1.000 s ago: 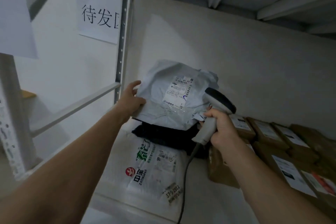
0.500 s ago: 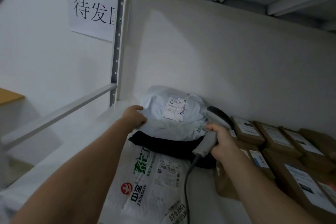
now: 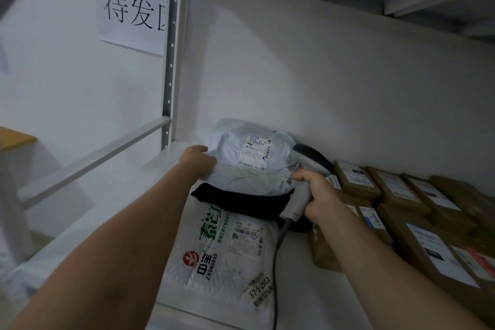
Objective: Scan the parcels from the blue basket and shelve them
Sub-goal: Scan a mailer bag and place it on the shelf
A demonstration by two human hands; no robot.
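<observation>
Fingers of the left hand (image 3: pixel 198 162) grasp the grey parcel (image 3: pixel 249 177) atop the black parcel (image 3: pixel 241 199). Fingers of the right hand (image 3: pixel 320 197) grasp the scanner (image 3: pixel 312 158).

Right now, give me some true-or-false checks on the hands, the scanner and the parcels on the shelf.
1. The left hand holds the grey parcel by its left edge. True.
2. The right hand is empty. False: it grips the scanner.
3. A black parcel lies under the grey parcel. True.
4. The brown boxes sit to the left of the grey parcel. False: they are to its right.
5. The grey parcel has its label face down. False: the label faces up, in plain view.
</observation>
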